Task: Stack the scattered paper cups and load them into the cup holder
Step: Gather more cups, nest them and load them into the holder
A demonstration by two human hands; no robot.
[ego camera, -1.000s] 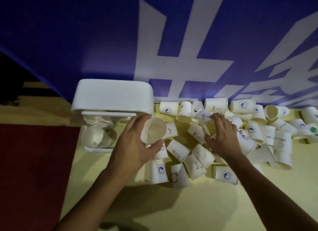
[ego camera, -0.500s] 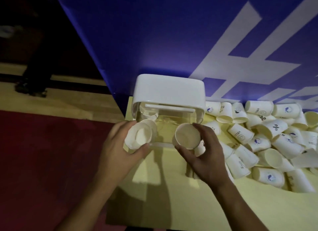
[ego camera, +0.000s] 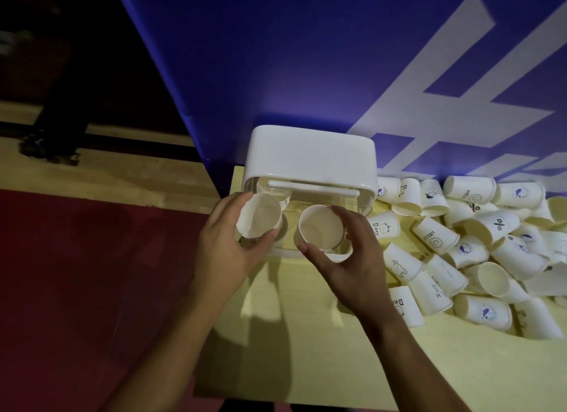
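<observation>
Printed paper cups: "Bear" cup point(ego camera: 383, 227), "HELL" cup point(ego camera: 434, 239), "%" cup point(ego camera: 494, 226).

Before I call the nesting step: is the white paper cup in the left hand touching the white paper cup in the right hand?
Apart. Head view shows a clear gap between the left-hand white paper cup and the right-hand white paper cup.

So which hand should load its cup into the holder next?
Left, probably: the left hand holds the left cup at the left opening of the cup holder; the right hand holds the right cup lower, by the front edge.
</observation>
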